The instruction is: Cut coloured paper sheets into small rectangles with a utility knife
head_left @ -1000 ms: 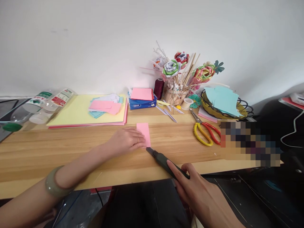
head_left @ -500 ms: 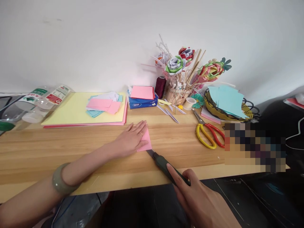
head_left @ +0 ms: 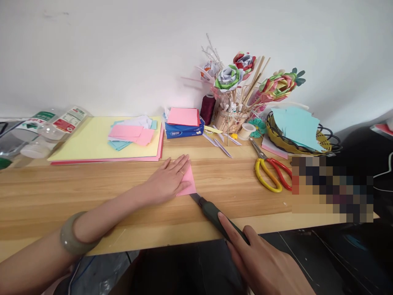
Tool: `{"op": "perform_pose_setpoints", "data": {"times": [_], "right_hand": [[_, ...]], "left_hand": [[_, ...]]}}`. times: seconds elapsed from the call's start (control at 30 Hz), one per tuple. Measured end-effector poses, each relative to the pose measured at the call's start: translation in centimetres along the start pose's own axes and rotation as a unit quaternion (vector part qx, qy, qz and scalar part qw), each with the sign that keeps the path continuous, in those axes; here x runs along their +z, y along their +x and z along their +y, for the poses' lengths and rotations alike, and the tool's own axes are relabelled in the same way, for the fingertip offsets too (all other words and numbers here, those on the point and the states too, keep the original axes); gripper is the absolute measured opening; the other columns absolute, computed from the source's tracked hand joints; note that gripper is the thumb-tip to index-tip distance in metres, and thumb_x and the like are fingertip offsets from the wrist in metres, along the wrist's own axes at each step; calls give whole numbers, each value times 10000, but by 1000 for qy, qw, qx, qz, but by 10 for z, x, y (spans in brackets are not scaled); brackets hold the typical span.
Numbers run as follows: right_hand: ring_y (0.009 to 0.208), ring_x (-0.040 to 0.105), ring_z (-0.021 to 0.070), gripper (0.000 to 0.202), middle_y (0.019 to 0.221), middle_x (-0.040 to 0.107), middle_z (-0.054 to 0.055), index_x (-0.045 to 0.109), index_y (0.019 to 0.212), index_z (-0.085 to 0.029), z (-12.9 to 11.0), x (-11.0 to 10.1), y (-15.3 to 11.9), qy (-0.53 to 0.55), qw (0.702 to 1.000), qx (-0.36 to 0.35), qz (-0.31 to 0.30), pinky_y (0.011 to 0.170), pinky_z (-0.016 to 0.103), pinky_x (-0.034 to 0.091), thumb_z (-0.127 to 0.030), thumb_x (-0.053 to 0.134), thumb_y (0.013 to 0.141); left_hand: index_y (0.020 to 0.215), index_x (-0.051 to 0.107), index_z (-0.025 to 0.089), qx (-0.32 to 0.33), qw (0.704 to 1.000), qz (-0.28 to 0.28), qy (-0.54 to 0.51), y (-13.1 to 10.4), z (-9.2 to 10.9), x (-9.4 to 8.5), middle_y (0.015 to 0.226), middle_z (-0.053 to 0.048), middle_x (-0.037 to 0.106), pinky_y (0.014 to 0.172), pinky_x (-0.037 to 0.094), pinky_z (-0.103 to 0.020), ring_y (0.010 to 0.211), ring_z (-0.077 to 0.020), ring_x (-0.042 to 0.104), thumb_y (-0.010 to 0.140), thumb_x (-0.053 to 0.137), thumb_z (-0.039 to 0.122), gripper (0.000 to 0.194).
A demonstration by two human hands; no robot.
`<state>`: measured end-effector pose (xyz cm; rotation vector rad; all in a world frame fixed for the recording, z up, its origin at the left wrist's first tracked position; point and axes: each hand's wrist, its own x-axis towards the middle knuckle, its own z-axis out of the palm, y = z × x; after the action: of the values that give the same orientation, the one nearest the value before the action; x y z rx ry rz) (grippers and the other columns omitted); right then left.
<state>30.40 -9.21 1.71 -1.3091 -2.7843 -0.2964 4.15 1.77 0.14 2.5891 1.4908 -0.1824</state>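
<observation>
My left hand (head_left: 167, 180) lies flat, fingers outstretched, on a small piece of pink paper (head_left: 189, 183) on the wooden table. Only the paper's right part shows; the hand covers the rest. My right hand (head_left: 260, 256) is wrapped round the dark green handle of a utility knife (head_left: 213, 215), its index finger stretched along the top. The knife's dark blade points up and left, with its tip at the lower right edge of the pink paper. Whether the tip is under the paper or just beside it, I cannot tell.
Scissors (head_left: 270, 170) with yellow and red handles lie to the right. Behind stand a blue tissue pack (head_left: 184, 131) topped with paper squares, a pot (head_left: 229, 121) of paper flowers and a basket (head_left: 330, 146) of turquoise paper. Large yellow sheets (head_left: 82, 139) and plastic bottles (head_left: 66, 125) occupy the left.
The view has shifted slightly. Both hands, the pink paper and the knife keep nearly the same places relative to each other.
</observation>
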Motion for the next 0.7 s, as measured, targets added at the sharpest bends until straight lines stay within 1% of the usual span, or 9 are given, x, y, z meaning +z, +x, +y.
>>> {"op": "perform_pose_setpoints", "data": {"times": [0.17,0.33,0.57,0.7], "right_hand": [[495,600,99,491,738,533,-17,288,1424,-155,1,-4,-2,-3,1000,-4,-8,367,185,444,-172,319,934],[476,588,92,477,727,524,-22,284,1424,-145,1,-5,-1,-13,1000,-8,0,347,182,423,-189,289,948],[441,568,99,446,699,499,-34,326,1394,-143,-1,-1,7,-55,998,-7,30,316,206,383,-209,271,956],[423,552,93,449,683,499,-42,327,1391,-146,0,1,9,-51,998,-3,30,318,204,371,-203,294,947]], "left_hand": [[1474,141,206,22,1000,12,-6,-1,0,-2,1540,-133,15,1114,114,-512,1416,-249,-9,992,193,436,536],[1472,157,204,24,1000,9,-5,-2,1,-3,1539,-157,46,1111,118,-509,1416,-252,-8,992,196,439,535],[1474,134,196,22,1000,2,0,-2,2,-5,1539,-151,54,1113,113,-504,1416,-241,-17,994,197,431,539],[1474,138,199,21,1000,7,-4,-2,2,-4,1540,-141,59,1115,110,-499,1417,-239,-6,993,194,435,539]]}}
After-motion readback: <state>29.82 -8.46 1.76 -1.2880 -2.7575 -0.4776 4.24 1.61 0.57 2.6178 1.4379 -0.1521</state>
